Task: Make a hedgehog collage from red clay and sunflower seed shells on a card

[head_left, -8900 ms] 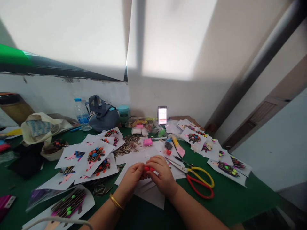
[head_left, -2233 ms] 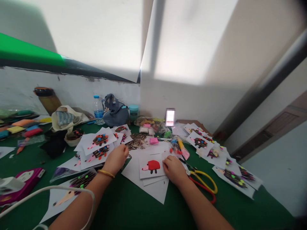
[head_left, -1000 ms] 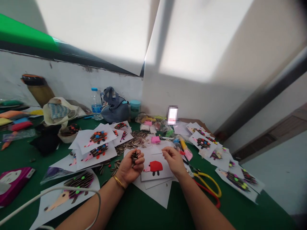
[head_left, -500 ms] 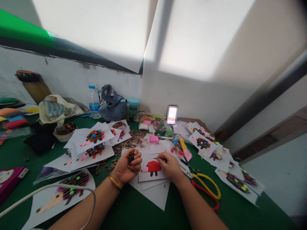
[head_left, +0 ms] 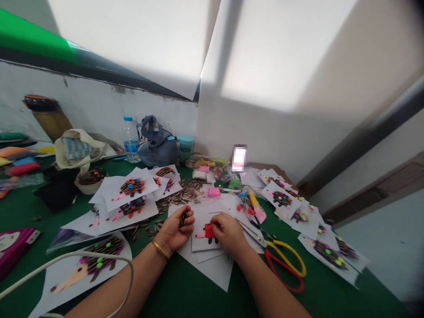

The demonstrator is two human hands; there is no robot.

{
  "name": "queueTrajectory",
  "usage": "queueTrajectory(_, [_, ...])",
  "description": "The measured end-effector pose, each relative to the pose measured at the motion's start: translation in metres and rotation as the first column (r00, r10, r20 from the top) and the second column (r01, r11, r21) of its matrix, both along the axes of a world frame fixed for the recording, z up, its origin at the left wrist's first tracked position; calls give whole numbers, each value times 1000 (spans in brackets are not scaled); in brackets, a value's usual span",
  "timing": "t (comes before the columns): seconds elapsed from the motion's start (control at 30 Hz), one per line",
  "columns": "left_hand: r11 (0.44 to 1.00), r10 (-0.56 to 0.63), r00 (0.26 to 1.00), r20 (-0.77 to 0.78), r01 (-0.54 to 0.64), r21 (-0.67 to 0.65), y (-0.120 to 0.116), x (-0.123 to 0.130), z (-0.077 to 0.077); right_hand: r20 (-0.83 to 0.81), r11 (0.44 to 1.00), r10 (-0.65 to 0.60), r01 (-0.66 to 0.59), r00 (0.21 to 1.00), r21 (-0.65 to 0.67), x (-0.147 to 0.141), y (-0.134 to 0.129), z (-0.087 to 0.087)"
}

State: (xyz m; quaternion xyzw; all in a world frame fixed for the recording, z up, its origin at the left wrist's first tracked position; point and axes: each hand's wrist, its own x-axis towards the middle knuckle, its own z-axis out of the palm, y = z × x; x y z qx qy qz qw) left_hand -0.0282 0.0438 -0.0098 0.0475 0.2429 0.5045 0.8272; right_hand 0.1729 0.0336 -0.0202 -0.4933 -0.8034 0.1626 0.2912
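Observation:
My left hand (head_left: pixel 179 229) is cupped closed around several striped sunflower seeds (head_left: pixel 183 218), palm turned up, left of the paper. My right hand (head_left: pixel 228 232) is pinched over the red clay body (head_left: pixel 208 230) of a small hedgehog picture on a white sheet (head_left: pixel 198 245). Its fingertips touch or nearly touch the clay and hide most of the sunflower seed between them. A pink snout and dark feet show around the red body. Behind my left hand lies a pile of loose sunflower seeds (head_left: pixel 185 191).
Scissors (head_left: pixel 285 260) with red and yellow handles lie right of my right hand. Hedgehog pictures (head_left: pixel 132 187) are stacked at the left, and more pictures (head_left: pixel 281 198) at the right. Clay packs (head_left: pixel 213 192) lie behind the paper. A white cable (head_left: pixel 66 256) crosses the left front.
My right hand has moved slightly left and down, bringing the pinched seed from beside the red body onto it. My left hand stays nearly in place, its fingers still curled around the seeds.

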Motion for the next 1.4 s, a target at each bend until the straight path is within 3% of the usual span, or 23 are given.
queueTrajectory(0.3, [1000,-10,999,-35,9,-6,0,2,-3,107,997,42,-48,993,62,-1,-5,2])
queueTrajectory(0.7, [1000,-19,999,-46,18,-23,0,2,-2,39,995,98,-98,994,-2,1,-5,0])
queueTrajectory(1.4, [1000,-7,998,-70,5,-31,0,3,-1,41,995,101,-101,994,10,-1,-3,-2])
